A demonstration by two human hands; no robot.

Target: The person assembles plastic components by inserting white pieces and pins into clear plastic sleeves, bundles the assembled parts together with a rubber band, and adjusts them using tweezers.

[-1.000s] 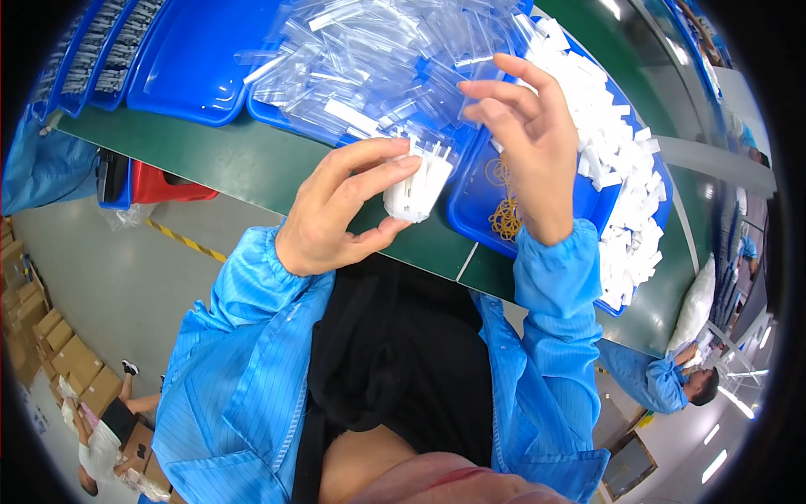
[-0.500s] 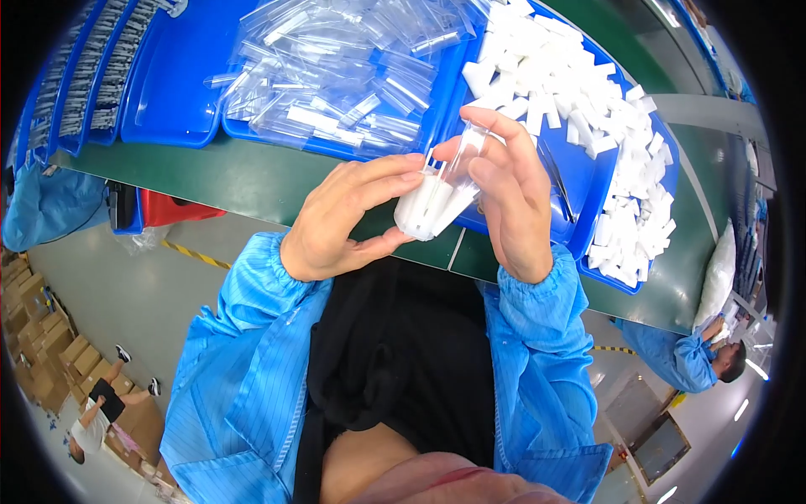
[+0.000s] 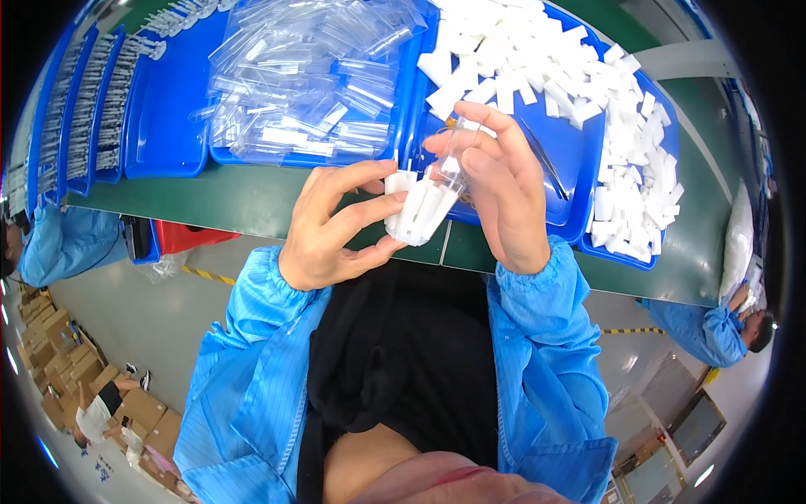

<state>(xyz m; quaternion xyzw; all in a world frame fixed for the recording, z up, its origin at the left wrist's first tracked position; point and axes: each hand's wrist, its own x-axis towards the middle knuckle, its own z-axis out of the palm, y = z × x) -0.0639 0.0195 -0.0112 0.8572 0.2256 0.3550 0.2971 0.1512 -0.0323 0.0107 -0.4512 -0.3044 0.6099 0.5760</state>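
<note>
Between my two hands is a clear plastic tube (image 3: 456,161), tilted, with several white foam-like pieces (image 3: 422,208) packed at its lower end. My left hand (image 3: 329,225) is closed on that lower end, with the fingertips on the white pieces and the thumb beneath. On the upper end, my right hand (image 3: 519,197) grips the clear wall between thumb and curled fingers. I cannot make out whether the pieces all sit inside one tube. Just behind my right hand lie dark tweezers (image 3: 546,160) in a blue tray (image 3: 573,178).
A blue tray (image 3: 252,157) heaped with clear plastic sleeves (image 3: 311,76) stands behind my left hand. White blocks (image 3: 630,168) fill trays at the right. Narrow blue racks (image 3: 75,118) hold small parts at far left, on the green table (image 3: 277,197). Co-workers in blue sit at both sides.
My view has shifted a little. The left fingers have spread and slid down slightly, and a white piece now shows at the tube's left edge. The right hand keeps its grip.
</note>
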